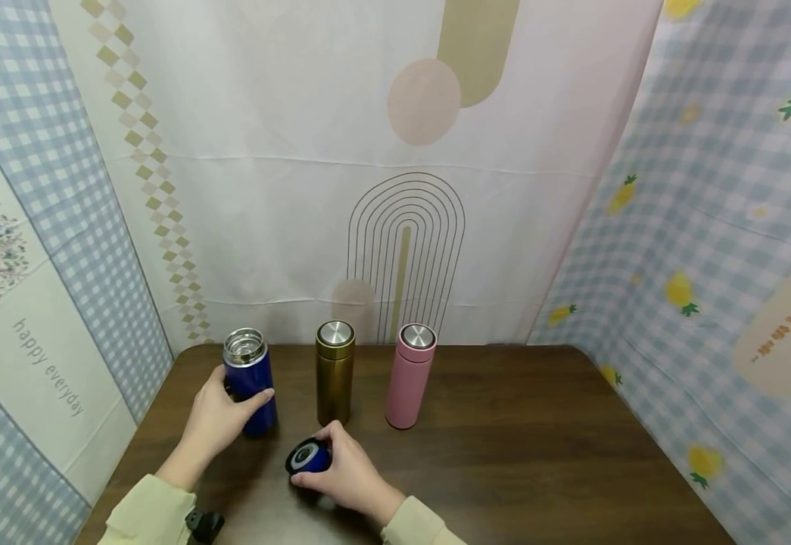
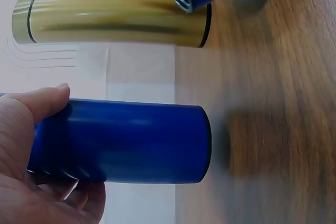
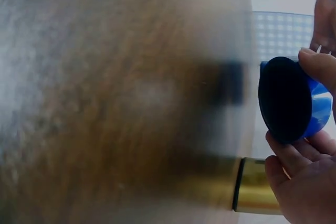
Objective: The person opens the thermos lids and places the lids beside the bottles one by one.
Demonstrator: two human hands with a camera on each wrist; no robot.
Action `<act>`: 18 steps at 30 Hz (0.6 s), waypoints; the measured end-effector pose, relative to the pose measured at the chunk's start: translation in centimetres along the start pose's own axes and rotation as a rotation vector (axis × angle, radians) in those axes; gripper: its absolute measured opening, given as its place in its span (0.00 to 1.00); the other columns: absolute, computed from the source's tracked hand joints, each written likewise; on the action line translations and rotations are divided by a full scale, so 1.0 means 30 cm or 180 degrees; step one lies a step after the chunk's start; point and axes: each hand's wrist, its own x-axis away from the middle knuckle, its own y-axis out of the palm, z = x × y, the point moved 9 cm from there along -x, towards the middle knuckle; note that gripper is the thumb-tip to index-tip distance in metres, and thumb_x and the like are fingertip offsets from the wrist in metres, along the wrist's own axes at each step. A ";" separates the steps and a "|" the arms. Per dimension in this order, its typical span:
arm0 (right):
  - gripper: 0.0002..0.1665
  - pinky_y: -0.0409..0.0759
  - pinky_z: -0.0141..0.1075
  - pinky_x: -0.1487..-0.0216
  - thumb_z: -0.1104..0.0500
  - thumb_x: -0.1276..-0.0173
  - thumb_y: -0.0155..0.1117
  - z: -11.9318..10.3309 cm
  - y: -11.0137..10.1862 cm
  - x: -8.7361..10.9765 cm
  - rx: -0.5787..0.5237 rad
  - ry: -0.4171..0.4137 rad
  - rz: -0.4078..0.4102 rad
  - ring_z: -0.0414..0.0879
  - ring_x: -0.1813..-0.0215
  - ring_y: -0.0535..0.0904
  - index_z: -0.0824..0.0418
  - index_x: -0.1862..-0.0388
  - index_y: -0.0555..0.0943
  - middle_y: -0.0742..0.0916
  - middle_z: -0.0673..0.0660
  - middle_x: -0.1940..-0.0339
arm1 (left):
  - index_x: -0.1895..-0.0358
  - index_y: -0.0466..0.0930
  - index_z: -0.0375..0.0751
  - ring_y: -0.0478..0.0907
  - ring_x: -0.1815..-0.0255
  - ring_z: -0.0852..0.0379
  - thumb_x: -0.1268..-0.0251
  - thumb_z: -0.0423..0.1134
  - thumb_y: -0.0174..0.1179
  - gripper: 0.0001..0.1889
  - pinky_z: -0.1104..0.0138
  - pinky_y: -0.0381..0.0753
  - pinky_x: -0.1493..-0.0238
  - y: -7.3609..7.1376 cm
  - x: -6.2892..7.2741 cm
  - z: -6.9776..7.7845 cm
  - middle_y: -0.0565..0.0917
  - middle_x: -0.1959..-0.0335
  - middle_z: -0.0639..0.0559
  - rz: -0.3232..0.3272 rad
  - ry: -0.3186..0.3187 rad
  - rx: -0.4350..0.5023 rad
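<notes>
My left hand (image 1: 218,412) grips a dark blue thermos flask (image 1: 250,378) around its body at the table's left. The flask stands roughly upright, its mouth uncovered and its steel rim showing. In the left wrist view the blue flask's (image 2: 136,142) base is near the wood; whether it touches, I cannot tell. Between thumb and fingers, my right hand (image 1: 354,469) holds a blue lid (image 1: 306,456), tilted so its pale ring and dark centre show in the head view. A black oval face of the lid (image 3: 285,100) fills part of the right wrist view.
A gold thermos flask (image 1: 334,382) with its lid on stands just beyond my right hand. To its right is a pink capped flask (image 1: 412,382). The brown wooden table (image 1: 538,439) meets a white cloth backdrop (image 1: 279,227), with checked cloths at both sides.
</notes>
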 end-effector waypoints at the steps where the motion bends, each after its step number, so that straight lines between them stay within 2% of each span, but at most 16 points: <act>1: 0.34 0.75 0.32 0.54 0.41 0.50 0.77 0.001 0.008 -0.001 0.0035 -0.0014 -0.0030 0.35 0.55 0.75 0.50 0.50 0.71 0.79 0.43 0.55 | 0.36 0.62 0.29 0.75 0.47 0.34 0.47 0.59 0.69 0.46 0.42 0.74 0.50 0.000 -0.001 -0.003 0.76 0.46 0.30 -0.0014 -0.0004 -0.0004; 5: 0.34 0.75 0.32 0.51 0.43 0.50 0.78 -0.003 0.035 -0.005 0.0184 -0.0086 -0.0179 0.35 0.53 0.74 0.51 0.49 0.72 0.79 0.42 0.53 | 0.35 0.61 0.28 0.74 0.45 0.33 0.47 0.60 0.68 0.47 0.42 0.73 0.49 0.002 -0.006 -0.024 0.75 0.45 0.29 -0.0091 -0.0042 0.0006; 11: 0.39 0.72 0.33 0.44 0.45 0.50 0.79 -0.012 0.055 -0.023 0.0537 -0.0319 -0.0356 0.35 0.46 0.74 0.55 0.41 0.76 0.80 0.43 0.47 | 0.34 0.59 0.27 0.74 0.45 0.33 0.46 0.60 0.68 0.48 0.42 0.73 0.48 0.003 -0.013 -0.058 0.74 0.44 0.28 -0.0212 -0.0096 0.0059; 18: 0.38 0.72 0.30 0.45 0.48 0.52 0.80 -0.023 0.076 -0.034 0.0836 -0.0579 -0.0499 0.34 0.47 0.74 0.57 0.42 0.77 0.80 0.44 0.49 | 0.31 0.55 0.27 0.72 0.42 0.32 0.44 0.60 0.67 0.49 0.42 0.73 0.47 0.024 -0.017 -0.066 0.71 0.41 0.27 -0.0483 -0.0066 0.0191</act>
